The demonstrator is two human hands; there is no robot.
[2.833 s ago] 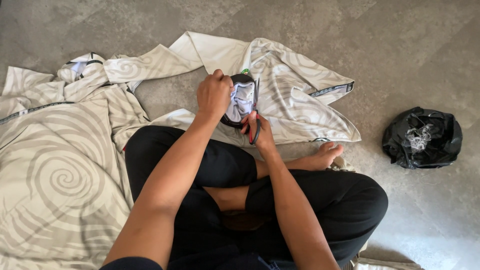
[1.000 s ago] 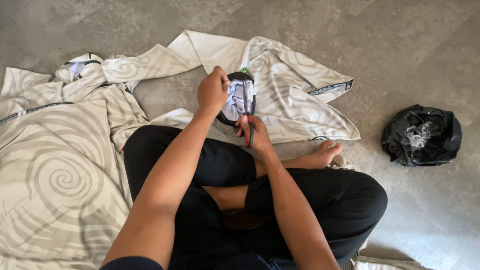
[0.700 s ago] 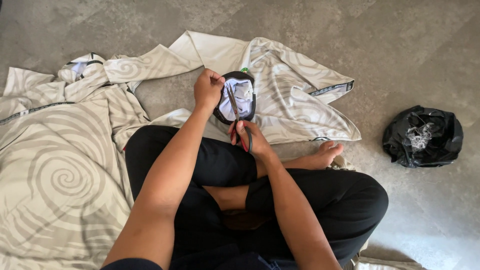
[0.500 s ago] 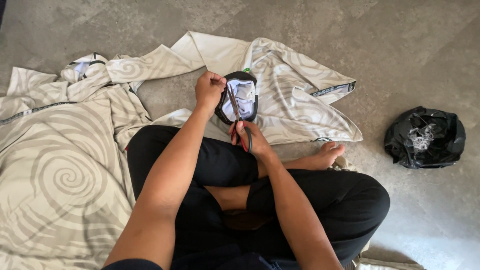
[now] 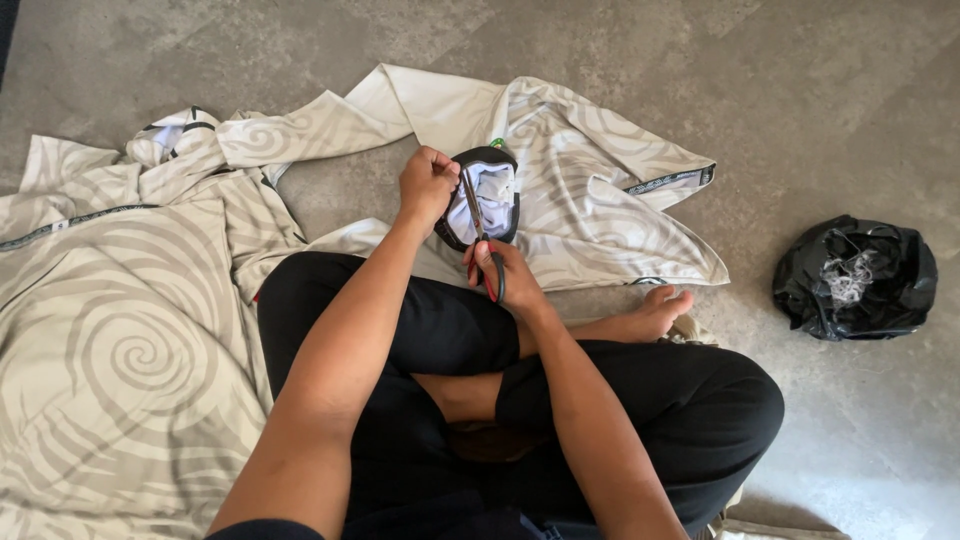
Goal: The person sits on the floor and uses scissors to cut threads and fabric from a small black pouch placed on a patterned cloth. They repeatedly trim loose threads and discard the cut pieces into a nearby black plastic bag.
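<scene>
Dark-rimmed cloth piece [image 5: 486,190] held up over the lap, above pale swirl-print garment [image 5: 590,190] on the floor. Left hand [image 5: 427,185] pinches its left rim. Right hand [image 5: 505,280] grips scissors [image 5: 482,232], blades against the cloth. Black bag [image 5: 857,278] sits well apart toward the floor's right edge.

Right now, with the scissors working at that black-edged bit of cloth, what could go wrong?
1. The scissors in the right hand point toward the left hand, which pinches the black-edged cloth piece right beside the blades; a slip might nick the fingers.
2. The swirl-patterned garment lies directly under the work, so a blade could snag or cut it.
3. The bare foot rests close by if the scissors drop.
</scene>
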